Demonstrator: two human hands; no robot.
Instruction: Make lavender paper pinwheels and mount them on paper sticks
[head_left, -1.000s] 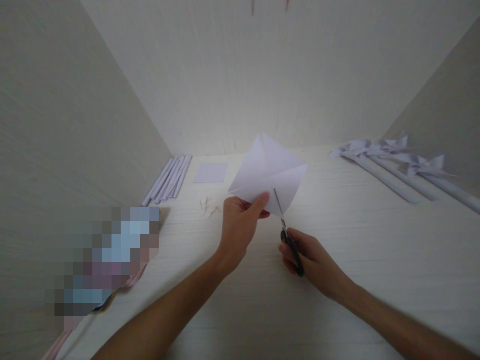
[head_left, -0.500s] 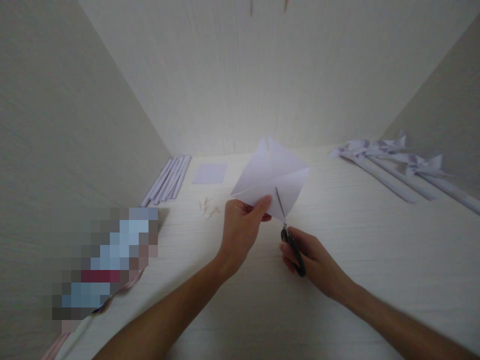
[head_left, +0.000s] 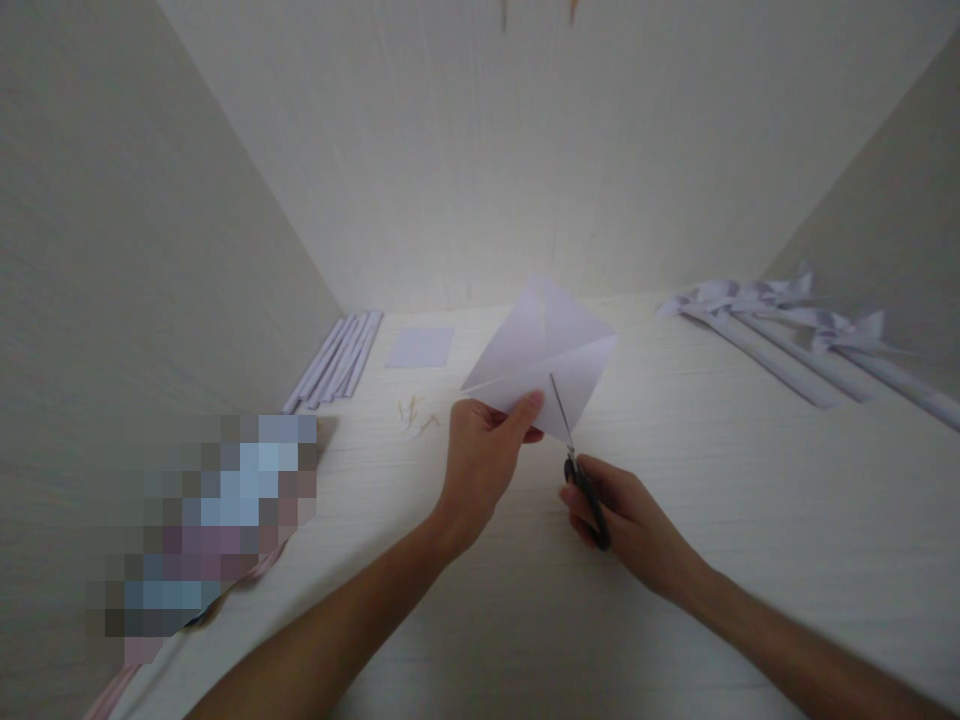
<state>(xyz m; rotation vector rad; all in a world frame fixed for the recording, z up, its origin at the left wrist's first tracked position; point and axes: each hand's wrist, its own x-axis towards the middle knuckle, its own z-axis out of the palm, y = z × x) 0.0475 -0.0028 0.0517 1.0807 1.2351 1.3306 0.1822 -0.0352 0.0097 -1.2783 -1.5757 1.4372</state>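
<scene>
A square sheet of white paper (head_left: 517,345), turned corner-up with cuts running in from its corners, is pinched near its lower edge by my left hand (head_left: 487,450). My right hand (head_left: 615,505) is closed round the dark handles of a pair of scissors (head_left: 589,500). The scissors' blades lie along the paper's lower corner, pointing up toward its centre. Whether the blades are fully closed is hard to make out. Some fingers of both hands are hidden.
Rolled white paper tubes (head_left: 341,360) lie at the back left, beside a flat paper square (head_left: 420,347). Small light-coloured sticks (head_left: 416,415) are scattered nearer. Paper pinwheels on tubes (head_left: 780,335) rest at the back right. A blurred-out object (head_left: 240,510) stands at the left.
The paper and scissors have shifted only very slightly; the cut flaps at the paper's top sit a little differently. Both hands keep their holds.
</scene>
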